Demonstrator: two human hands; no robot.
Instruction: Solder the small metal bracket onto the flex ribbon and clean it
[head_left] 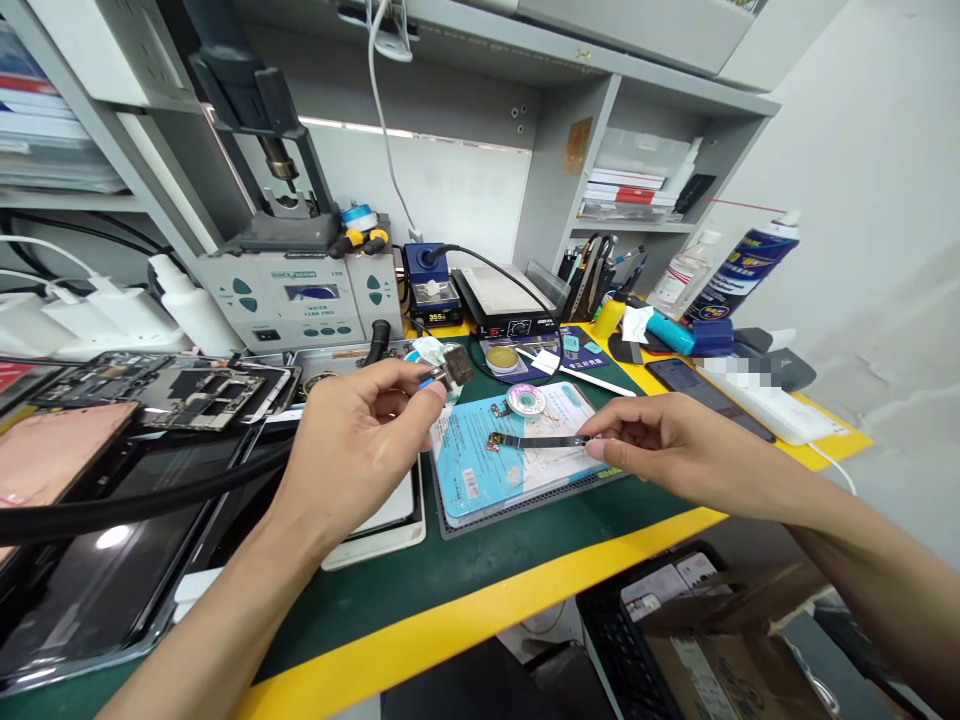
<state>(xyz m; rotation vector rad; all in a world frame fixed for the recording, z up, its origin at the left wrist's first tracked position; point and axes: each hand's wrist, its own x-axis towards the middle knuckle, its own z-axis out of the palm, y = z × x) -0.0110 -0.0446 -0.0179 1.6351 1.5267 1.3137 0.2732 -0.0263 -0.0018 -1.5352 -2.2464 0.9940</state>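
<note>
My left hand (364, 425) pinches a small dark metallic piece (457, 367) with a bit of blue at its base, held up above the work area; its exact kind is unclear. Between the thumb and fingers of my right hand (652, 436) is the right end of a black flex cable (541, 441). The cable stretches left, with a gold-coloured connector end (494, 441), over a blue and white packet (480, 480). Behind the cable lies a spool of wire (526, 400) with a pink and white label. Another small flex part (499, 408) lies left of the spool.
A hot-air station (300, 300) and a soldering station (433, 290) stand at the back, beside a heating plate (506, 300). Opened phones and tablets (202, 395) crowd the left. A phone (709, 398), a white power strip (772, 400) and a spray can (742, 270) are at right.
</note>
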